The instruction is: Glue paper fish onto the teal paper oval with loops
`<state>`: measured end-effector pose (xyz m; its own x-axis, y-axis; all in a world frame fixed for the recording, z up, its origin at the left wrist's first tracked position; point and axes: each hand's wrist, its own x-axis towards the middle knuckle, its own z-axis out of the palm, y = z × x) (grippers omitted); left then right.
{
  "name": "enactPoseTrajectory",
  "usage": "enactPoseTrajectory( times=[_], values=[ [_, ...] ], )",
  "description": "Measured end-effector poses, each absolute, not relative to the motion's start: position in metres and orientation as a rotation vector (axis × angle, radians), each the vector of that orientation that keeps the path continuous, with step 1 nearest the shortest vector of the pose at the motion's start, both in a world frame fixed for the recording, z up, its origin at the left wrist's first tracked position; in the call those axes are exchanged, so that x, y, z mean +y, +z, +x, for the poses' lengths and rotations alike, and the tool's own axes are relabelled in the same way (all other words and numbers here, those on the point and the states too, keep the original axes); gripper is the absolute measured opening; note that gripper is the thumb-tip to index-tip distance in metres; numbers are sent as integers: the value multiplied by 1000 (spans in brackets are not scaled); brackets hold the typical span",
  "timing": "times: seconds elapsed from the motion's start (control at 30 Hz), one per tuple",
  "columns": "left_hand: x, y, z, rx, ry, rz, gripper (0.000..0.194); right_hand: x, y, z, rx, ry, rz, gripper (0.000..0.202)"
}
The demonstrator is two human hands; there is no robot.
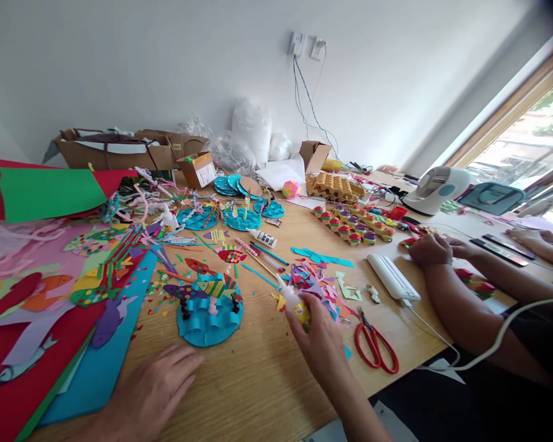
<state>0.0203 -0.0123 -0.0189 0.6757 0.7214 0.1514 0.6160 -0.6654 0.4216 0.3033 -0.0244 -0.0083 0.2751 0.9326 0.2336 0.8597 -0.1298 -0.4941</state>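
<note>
My right hand (319, 336) is wrapped round a small glue bottle (297, 305), its white nozzle tilted up and to the left over the table. My left hand (159, 383) lies on the wood with its fingers stretched out, holding nothing. Just beyond its fingertips sits a round blue paper base (209, 324) with curled paper waves. Paper fish stand along its back edge, among them a purple fish (179, 291) and a striped yellow-green fish (215, 288). Dark and pink fuzzy pieces stick up from the waves.
Red-handled scissors (376, 348) and a white power bank (392, 279) with a cable lie to the right. Paper scraps (311, 279) are heaped past my right hand. Coloured sheets (115, 350) fill the left side. A co-worker's arms (461, 307) rest at the right.
</note>
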Motion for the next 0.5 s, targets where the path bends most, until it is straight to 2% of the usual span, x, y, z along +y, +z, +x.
enactPoseTrajectory(
  times=[0.17,0.3,0.4,0.5],
  values=[
    [-20,-5,43,973,479,2198,29,-43,24,308,-1397,440,-1645,36],
    [-22,9,72,857,596,1902,39,-52,34,294,-1389,888,-1371,43],
    [-20,17,92,799,650,1847,51,-48,36,281,-1412,1115,-1214,47],
    [-17,27,99,836,593,1952,49,-39,32,279,-1412,1161,-1166,49]
  ],
)
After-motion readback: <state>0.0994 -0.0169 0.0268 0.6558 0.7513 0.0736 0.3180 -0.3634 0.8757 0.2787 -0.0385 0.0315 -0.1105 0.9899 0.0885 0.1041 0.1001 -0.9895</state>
